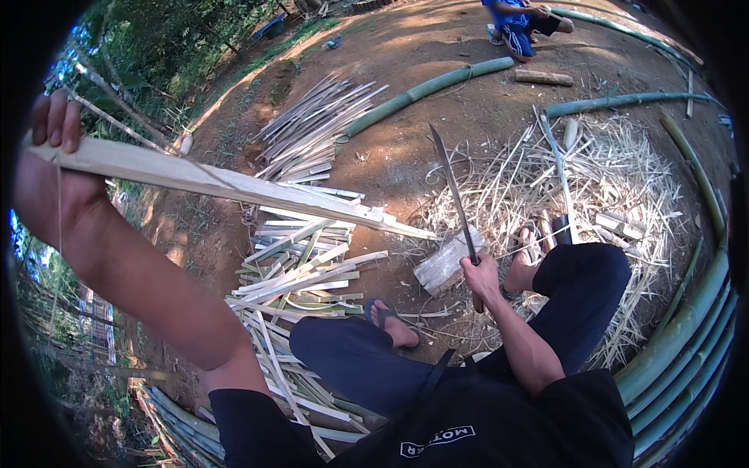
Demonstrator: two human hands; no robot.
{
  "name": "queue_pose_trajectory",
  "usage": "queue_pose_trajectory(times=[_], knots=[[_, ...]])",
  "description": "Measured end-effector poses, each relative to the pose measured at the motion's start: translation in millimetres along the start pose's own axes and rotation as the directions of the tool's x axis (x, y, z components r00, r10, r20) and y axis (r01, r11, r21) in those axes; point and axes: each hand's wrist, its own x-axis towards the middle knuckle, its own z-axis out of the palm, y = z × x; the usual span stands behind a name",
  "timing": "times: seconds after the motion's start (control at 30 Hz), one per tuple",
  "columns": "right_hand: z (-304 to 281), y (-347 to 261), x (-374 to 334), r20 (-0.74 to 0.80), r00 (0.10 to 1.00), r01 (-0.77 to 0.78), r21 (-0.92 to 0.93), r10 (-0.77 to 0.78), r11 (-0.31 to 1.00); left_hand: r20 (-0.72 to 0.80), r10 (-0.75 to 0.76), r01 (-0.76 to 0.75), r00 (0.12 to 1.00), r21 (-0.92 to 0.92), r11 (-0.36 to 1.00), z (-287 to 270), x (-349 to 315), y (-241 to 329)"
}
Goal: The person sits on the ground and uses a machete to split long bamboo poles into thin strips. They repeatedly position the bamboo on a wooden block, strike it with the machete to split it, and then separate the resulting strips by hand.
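Raised at the far left, my left hand [64,168] is closed around one end of a long, pale split bamboo strip [211,181]. The strip slants down to the right, its narrow splintered end near a short wooden block [450,261] on the ground. My right hand [480,277] is wrapped round the handle of a long machete [452,183]. Its dark blade points up and away from me, passing in front of the block's right side. Blade and strip are apart.
Split strips [300,269] lie piled left of my legs, with a second stack [316,125] beyond. Shavings [616,171] cover the ground at right. Green bamboo poles [679,343] lie far right; another pole [429,92] lies ahead. A person in blue [515,31] crouches at the back.
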Motion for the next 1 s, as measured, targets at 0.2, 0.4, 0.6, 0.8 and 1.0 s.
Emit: queue_pose_trajectory(times=[0.2,0.4,0.6,0.8,1.0], knots=[[-64,-96,-66,0.089,0.978,0.176,0.141,-0.19,0.974,-0.269,-0.096,0.104,0.958,0.016,0.994,97,-33,-53],[-109,-171,-137,0.147,0.869,0.441,0.201,-0.472,0.874,-0.346,-0.098,0.101,0.933,-0.01,0.995,99,-49,-69],[-116,-219,-162,0.24,0.838,0.451,0.2,-0.489,0.87,-0.347,-0.051,0.038,0.937,-0.044,0.998,99,-39,-15],[-101,-247,-168,0.333,0.751,0.505,0.267,-0.571,0.821,-0.364,0.02,0.009,0.931,0.078,0.997,100,-73,-40],[-104,-253,-172,0.352,0.73,0.555,0.196,-0.586,0.809,-0.372,0.001,0.05,0.928,0.129,0.99,95,-92,-31]])
